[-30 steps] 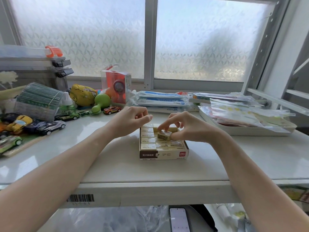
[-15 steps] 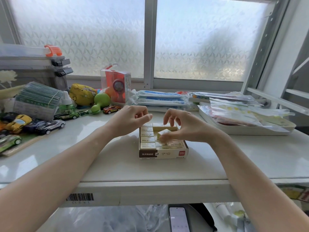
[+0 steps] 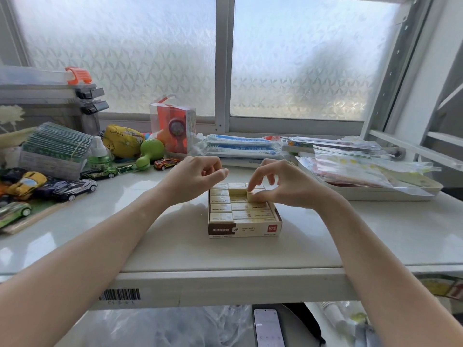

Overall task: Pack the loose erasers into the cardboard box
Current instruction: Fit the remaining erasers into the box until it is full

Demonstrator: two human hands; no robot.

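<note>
- Right hand (image 3: pixel 285 186): we find thumb and forefinger pinching one small cream rectangular eraser (image 3: pixel 251 195), tilted over the far rows of the open brown-and-cream cardboard box (image 3: pixel 245 227).
- Left hand (image 3: pixel 194 179): fingers curled, hovering at the box's far-left corner; we cannot tell whether it holds anything.
- Box's far edge is hidden behind both hands.

Erasers (image 3: pixel 220 207) in box (image 3: pixel 245 229), table (image 3: pixel 175 246) centre; toy cars (image 3: pixel 72 189) left, tray (image 3: pixel 375 195) right

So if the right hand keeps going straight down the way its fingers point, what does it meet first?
Probably the packed erasers in the cardboard box: the right hand pinches an eraser just above them, though depth is unclear.
</note>
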